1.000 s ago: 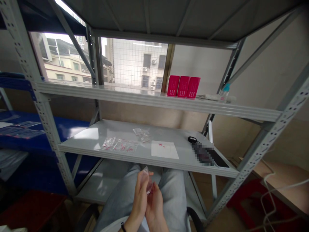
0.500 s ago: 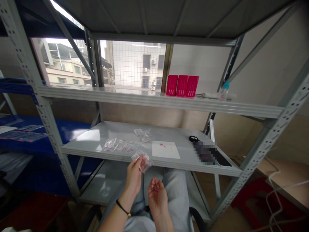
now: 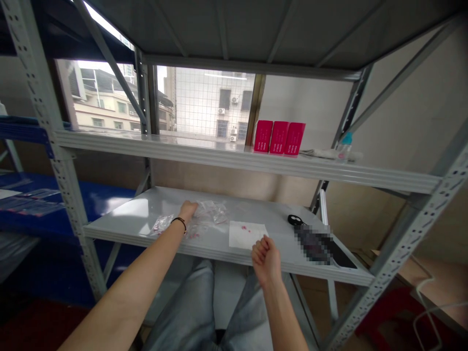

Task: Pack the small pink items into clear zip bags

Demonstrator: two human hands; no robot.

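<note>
My left hand (image 3: 188, 209) stretches over the grey shelf, its fingers closed at the edge of a clear plastic bag (image 3: 212, 211) in a loose heap of such bags. The fingertips are partly hidden. In front of it lie more clear bags (image 3: 163, 224) with small reddish bits inside. Near the shelf's front edge, my right hand (image 3: 267, 261) is curled into a fist; the small pink-red beads seen in its palm earlier are hidden by the fingers. Just beyond that fist is a white paper sheet (image 3: 239, 238) with a few pink-red pieces (image 3: 245, 228) on it.
A black roundish object (image 3: 294, 220) and a blurred dark item (image 3: 314, 243) lie at the right of the shelf. Three red boxes (image 3: 280, 138) and a blue-capped bottle (image 3: 344, 147) stand on the upper shelf. A metal upright (image 3: 405, 239) bounds the right side.
My left hand has moved forward and left with its bag, from the shelf's front edge to the heap. My right hand has risen from my lap to the edge and closed over the beads.
</note>
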